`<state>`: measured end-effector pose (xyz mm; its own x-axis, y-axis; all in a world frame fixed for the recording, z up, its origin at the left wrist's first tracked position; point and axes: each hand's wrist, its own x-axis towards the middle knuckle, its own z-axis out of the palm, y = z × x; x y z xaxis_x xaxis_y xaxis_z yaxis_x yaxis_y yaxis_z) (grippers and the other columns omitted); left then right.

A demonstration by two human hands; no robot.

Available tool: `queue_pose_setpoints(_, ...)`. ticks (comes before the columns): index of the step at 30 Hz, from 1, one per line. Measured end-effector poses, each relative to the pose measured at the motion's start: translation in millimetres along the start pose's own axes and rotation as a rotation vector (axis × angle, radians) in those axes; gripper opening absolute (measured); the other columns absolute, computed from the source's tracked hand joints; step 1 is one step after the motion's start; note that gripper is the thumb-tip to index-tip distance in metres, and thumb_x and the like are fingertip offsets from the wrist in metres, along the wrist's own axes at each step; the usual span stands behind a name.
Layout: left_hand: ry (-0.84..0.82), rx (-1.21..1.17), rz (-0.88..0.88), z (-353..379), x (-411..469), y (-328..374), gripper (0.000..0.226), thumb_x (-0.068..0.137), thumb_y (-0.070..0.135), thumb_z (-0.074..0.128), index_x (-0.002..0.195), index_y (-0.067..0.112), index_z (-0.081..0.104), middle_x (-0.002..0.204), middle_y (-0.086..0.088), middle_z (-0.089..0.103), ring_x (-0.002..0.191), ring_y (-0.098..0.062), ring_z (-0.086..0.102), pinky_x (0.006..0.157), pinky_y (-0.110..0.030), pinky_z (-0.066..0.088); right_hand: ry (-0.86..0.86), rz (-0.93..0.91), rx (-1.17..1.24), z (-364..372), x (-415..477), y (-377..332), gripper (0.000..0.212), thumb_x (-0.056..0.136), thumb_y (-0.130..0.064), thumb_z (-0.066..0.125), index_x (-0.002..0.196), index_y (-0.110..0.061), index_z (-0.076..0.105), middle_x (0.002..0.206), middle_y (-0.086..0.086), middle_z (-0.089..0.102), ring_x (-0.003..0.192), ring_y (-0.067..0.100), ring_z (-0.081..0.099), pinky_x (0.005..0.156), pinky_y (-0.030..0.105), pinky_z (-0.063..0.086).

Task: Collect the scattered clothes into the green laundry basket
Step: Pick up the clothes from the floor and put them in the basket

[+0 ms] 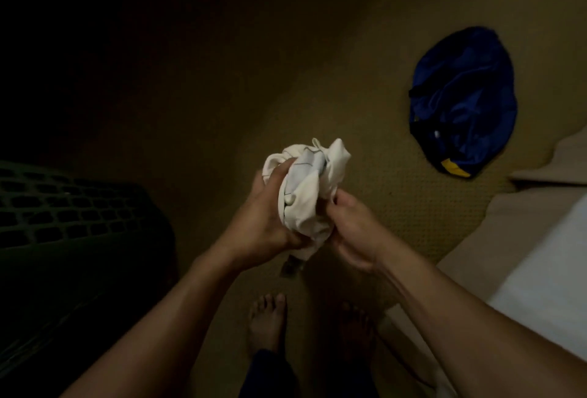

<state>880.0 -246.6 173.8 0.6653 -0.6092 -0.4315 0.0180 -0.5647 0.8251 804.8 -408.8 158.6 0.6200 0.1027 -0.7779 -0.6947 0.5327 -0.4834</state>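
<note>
A bunched white garment (306,188) is held up in front of me over the carpet. My left hand (263,219) grips its left side with fingers curled round the cloth. My right hand (349,226) pinches its lower right edge. The dark green laundry basket (63,207) with a lattice wall stands in shadow at the left, apart from the garment. A crumpled blue garment (463,102) with a yellow patch lies on the carpet at the upper right.
A bed (540,254) with a white sheet and beige cover fills the right edge. My bare feet (266,321) stand on the tan carpet (317,80) below the hands. The upper left of the room is dark.
</note>
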Motion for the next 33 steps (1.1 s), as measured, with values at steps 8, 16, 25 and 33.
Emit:
queue_pose_setpoints(8,0.441,0.040,0.090,-100.7,-116.1,105.2,0.072,0.069,0.037,0.085,0.134,0.037,0.054,0.127,0.007,0.055,0.114,-0.013,0.058,0.087,-0.043,0.056,0.153,-0.172,-0.752,115.1,-117.9,-107.6,0.091,0.071,-0.050,0.082,0.147,-0.036,0.034,0.130,-0.009,0.053,0.116,0.015,0.056,0.090,0.038,0.054)
queue_pose_setpoints(16,0.555,-0.137,0.125,-200.3,-229.9,124.8,0.108,0.062,0.029,0.098,0.150,0.016,0.036,0.145,-0.003,0.042,0.136,-0.021,0.047,0.105,-0.032,0.047,-0.411,-0.056,-0.228,277.7,-155.3,-109.3,0.058,0.087,-0.008,0.065,0.141,-0.022,0.050,0.128,0.011,0.068,0.116,0.029,0.066,0.093,0.041,0.057)
queue_pose_setpoints(25,0.799,-0.047,-0.057,-302.5,-328.2,59.8,0.095,0.066,0.022,0.094,0.144,0.038,0.041,0.140,0.014,0.050,0.123,-0.004,0.054,0.087,-0.008,0.046,-0.463,-0.253,-0.752,432.9,-128.1,-60.8,0.043,0.090,-0.027,0.072,0.130,-0.024,0.057,0.117,-0.002,0.072,0.108,0.016,0.069,0.099,0.044,0.055)
queue_pose_setpoints(33,0.734,0.370,-0.438,-339.1,-370.1,-45.2,0.100,0.066,0.029,0.089,0.146,0.047,0.032,0.143,-0.002,0.033,0.111,-0.032,0.057,0.083,-0.039,0.053,-0.495,-0.809,-2.297,438.5,-64.1,0.2,0.107,0.082,-0.092,0.019,0.159,-0.019,0.014,0.161,0.008,0.035,0.150,0.023,0.029,0.123,0.057,-0.004)
